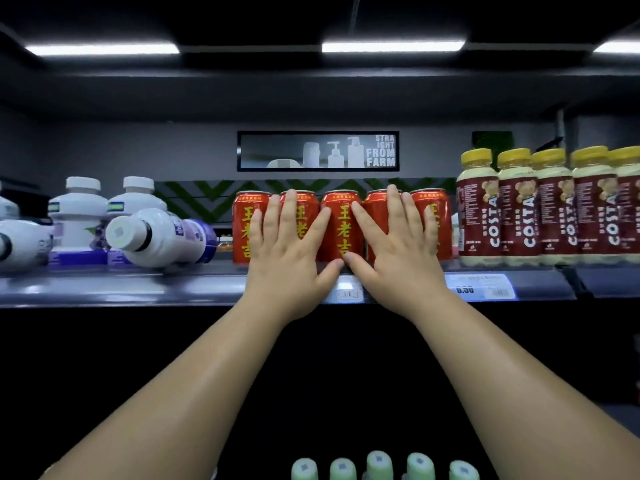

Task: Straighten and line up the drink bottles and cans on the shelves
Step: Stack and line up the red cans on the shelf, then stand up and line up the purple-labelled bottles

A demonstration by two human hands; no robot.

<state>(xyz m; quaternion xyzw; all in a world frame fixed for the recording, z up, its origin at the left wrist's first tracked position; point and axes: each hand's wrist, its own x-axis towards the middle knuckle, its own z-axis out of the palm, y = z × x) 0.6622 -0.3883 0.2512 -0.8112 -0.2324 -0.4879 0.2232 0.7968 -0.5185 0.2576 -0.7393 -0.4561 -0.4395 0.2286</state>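
Five red cans (341,220) stand upright in a tight side-by-side row at the front of the shelf (138,289), straight ahead of the person. Both arms reach up to them. The left hand (287,251) lies flat with fingers spread over the fronts of the left cans, and the right hand (394,251) does the same over the right ones. Neither hand curls round anything; the palms and straight fingers press against the cans. The two thumbs nearly meet low on the middle can, which shows between the hands.

Just left of the cans a white bottle (162,237) lies toppled on its side, cap toward the aisle, in front of two upright white bottles (78,209). Another one (20,240) lies on its side at the far left edge. To the right, just beside the last can, stands a row of yellow-capped Costa bottles (519,216). A blue price tag (481,287) sits on the shelf lip under the right wrist. Behind the cans hangs a "Straight from farm" sign (318,151). Pale green bottle caps (381,465) show on the level below, between the forearms.
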